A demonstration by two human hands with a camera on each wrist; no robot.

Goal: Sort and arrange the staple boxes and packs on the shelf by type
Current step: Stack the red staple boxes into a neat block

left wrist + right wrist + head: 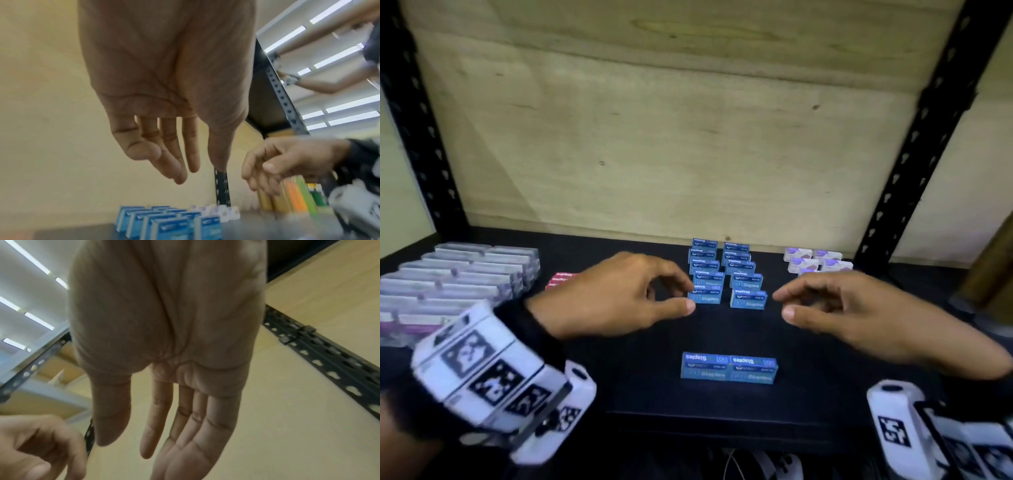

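Note:
Blue staple boxes [726,274] stand in two columns at the middle back of the black shelf [640,387]; they also show low in the left wrist view as blue staple boxes [164,224]. Two more blue boxes [729,368] lie side by side nearer the front. My left hand [681,294] hovers just left of the columns, fingers loosely curled, holding nothing; whether it touches the nearest box I cannot tell. My right hand [782,305] hovers just right of them, also holding nothing. Both wrist views show bare palms: the left hand [191,168] and the right hand [127,447].
Clear plastic packs [458,277] fill the shelf's left side, with red boxes [560,279] beside them, partly hidden by my left hand. Small white and purple boxes [815,260] sit at the back right. Black slotted uprights [914,137] frame the wooden back panel.

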